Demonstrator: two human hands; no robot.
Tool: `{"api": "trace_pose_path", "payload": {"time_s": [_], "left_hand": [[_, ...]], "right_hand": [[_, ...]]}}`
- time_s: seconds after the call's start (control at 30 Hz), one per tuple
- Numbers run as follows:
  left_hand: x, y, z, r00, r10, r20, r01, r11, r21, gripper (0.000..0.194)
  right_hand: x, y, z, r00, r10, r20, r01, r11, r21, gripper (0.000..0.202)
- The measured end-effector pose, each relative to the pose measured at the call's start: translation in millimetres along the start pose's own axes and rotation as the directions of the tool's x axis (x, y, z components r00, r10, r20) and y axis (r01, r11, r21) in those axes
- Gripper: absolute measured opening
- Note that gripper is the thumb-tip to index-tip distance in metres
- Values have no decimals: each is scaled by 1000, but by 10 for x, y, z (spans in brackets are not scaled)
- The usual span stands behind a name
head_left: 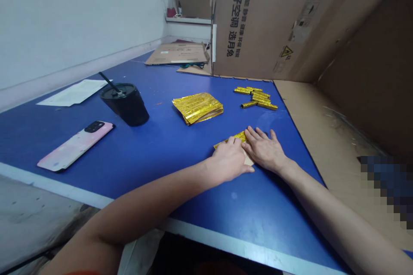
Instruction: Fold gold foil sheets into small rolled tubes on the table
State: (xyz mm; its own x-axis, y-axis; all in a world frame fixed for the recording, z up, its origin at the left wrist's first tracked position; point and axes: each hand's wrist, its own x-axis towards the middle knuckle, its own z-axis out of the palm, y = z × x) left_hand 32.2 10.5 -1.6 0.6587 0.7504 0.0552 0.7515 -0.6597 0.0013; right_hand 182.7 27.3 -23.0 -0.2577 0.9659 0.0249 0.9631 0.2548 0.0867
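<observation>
A sheet of gold foil paper [239,135] lies on the blue table under both hands, a foil strip showing along its far edge and its pale paper side showing between the hands. With fingers curled down onto the sheet, my left hand [227,161] grips it, its thumb stretched out to the right. My right hand [266,150] lies flat on the sheet's right part, fingers spread. Much of the paper is hidden beneath the hands. Beyond them sits a stack of gold foil paper sheets [198,106]. Several rolled gold foil tubes [260,96] lie in a small pile at the far right.
A black cup with a straw [129,105] and a pink-and-white phone [75,146] are on the left of the blue table [180,154]. White paper [75,93] lies by the wall. A large cardboard box [258,25] stands along the back and right, with flat cardboard [177,53] beside it.
</observation>
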Motion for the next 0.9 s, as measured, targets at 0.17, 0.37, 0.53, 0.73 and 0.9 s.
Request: {"api": "trace_pose_path", "payload": {"time_s": [0.17, 0.37, 0.53, 0.73, 0.9], "left_hand": [[-102, -111, 3, 997, 53, 54, -53, 999, 0, 68], [-191, -177, 62, 996, 94, -9, -94, 996, -5, 71], [-205, -154, 59, 996, 87, -4, -87, 996, -30, 69], [-219, -143, 44, 997, 73, 12, -73, 996, -46, 69], [-202, -170, 16, 997, 77, 24, -75, 995, -66, 72]], "right_hand": [[3, 38, -38, 1000, 1, 27, -2, 1000, 24, 56], [-32, 121, -182, 999, 34, 42, -35, 999, 31, 51], [-140, -133, -316, 988, -150, -38, 154, 964, 217, 53], [-112, -127, -268, 950, -307, -58, 297, 830, 472, 44], [-49, 183, -241, 985, -169, 38, 140, 906, 399, 49]]}}
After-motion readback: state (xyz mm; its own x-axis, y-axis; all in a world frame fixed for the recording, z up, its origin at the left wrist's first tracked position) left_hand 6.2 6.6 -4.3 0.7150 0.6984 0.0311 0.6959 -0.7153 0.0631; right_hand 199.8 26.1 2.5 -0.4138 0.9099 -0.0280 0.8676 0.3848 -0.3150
